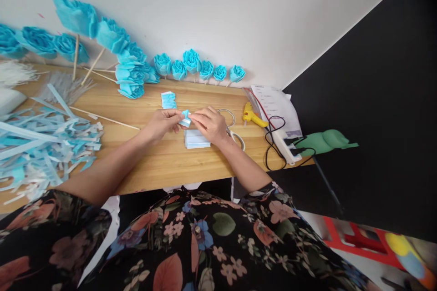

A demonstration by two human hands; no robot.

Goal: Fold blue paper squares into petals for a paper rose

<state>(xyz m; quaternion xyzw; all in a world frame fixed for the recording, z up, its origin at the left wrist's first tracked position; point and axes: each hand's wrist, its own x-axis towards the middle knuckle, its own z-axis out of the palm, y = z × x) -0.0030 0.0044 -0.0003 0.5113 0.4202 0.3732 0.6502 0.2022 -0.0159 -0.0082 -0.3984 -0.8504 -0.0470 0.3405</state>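
My left hand [161, 124] pinches a small light-blue paper piece [185, 119] with a white strip across it. The fingertips of my right hand [210, 123] are closed at the piece's right edge. Just beneath the hands lies a stack of pale paper pieces [197, 141] on the wooden table [146, 170]. Another small blue paper piece [168, 100] rests a little behind my left hand. Beside my right hand are scissors [238, 140], their blades partly covered by the hand.
Blue paper flowers [191, 61] on sticks line the wall. Paper strips [51, 138] heap up at the left, near a thin stick [105, 119]. A yellow glue gun [253, 116], a white power strip [287, 148] with black cables and printed sheets [276, 104] occupy the right end.
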